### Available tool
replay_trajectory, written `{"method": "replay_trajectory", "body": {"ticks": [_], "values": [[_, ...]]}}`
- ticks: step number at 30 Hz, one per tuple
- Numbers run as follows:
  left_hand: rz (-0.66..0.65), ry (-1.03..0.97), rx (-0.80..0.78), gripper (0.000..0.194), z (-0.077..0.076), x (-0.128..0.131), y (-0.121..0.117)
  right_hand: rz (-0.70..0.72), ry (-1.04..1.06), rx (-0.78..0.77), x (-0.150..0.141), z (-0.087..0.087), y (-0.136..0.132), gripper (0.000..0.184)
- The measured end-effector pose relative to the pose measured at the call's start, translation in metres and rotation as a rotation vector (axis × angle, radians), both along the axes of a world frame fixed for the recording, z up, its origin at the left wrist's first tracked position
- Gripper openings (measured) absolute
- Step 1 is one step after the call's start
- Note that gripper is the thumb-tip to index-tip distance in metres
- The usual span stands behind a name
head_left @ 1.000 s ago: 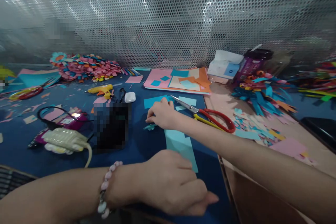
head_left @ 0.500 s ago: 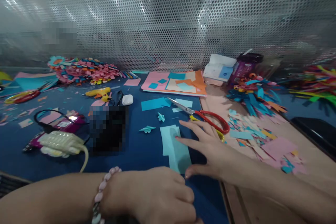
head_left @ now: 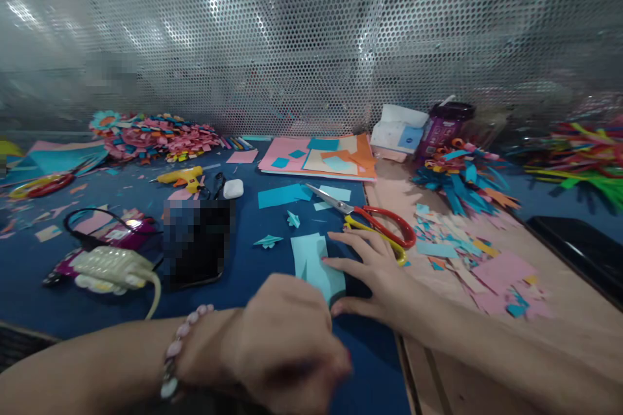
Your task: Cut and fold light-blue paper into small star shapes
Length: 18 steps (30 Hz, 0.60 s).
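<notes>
Light blue paper point(head_left: 311, 256) lies on the blue table top, in what look like overlapping pieces. My right hand point(head_left: 382, 272) is over its right edge with fingers spread, the index fingertip at the paper. In front of the paper my left hand point(head_left: 287, 343), with a bead bracelet on its wrist, is curled into a fist and slightly blurred; the inside of the fist is hidden. Just beyond my right hand lie scissors point(head_left: 363, 214) with red and yellow handles. Two small folded light blue paper pieces, one spiky point(head_left: 268, 242) and one smaller point(head_left: 293, 219), rest left of the paper.
Paper sheets point(head_left: 277, 149) lie at the back, with a flower-like paper pile point(head_left: 165, 136) to their left. A yellow glue gun point(head_left: 180, 176), white case point(head_left: 233, 189) and pale power strip point(head_left: 114, 269) are on the left. Paper scraps point(head_left: 506, 272) cover the cardboard on the right.
My left hand has lifted and turned, its fist now over the near end of the light blue paper. My right hand stays spread beside the paper. The view has shifted slightly.
</notes>
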<state>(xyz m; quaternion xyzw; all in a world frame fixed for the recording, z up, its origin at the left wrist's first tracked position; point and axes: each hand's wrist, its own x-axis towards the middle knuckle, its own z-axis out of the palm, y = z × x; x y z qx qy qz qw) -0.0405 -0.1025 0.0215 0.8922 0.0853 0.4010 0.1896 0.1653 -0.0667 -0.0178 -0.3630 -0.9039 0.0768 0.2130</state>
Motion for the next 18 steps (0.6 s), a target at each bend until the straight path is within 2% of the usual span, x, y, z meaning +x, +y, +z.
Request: {"method": "replay_trajectory", "body": {"ticks": [2,3,5,7,9,12,15,18], "values": [[0.170,-0.187,-0.313,0.036,0.004,0.003,0.007,-0.004,0.014,0.011,-0.001,0.000,0.000,0.055],[0.257,-0.327,-0.411,0.039,0.004,0.005,0.012,-0.002,0.020,0.018,-0.001,0.000,0.000,0.055],[0.388,-0.491,-0.538,0.038,0.002,0.009,0.022,0.004,0.032,0.031,-0.002,-0.001,-0.001,0.057],[0.455,-0.512,-0.654,0.036,-0.002,0.013,0.031,0.016,0.059,0.040,-0.002,-0.001,-0.002,0.054],[0.472,-0.471,-0.755,0.034,-0.005,0.015,0.037,0.029,0.118,0.043,-0.002,0.001,-0.003,0.047],[0.427,-0.359,-0.890,0.036,-0.005,0.015,0.041,0.012,0.250,-0.027,-0.003,0.012,-0.007,0.031],[0.364,-0.214,-0.959,0.040,-0.005,0.014,0.043,-0.109,0.404,-0.245,-0.003,0.026,-0.009,0.024],[0.355,-0.122,-0.951,0.035,-0.006,0.013,0.046,-0.235,0.518,-0.495,-0.002,0.033,-0.008,0.035]]}}
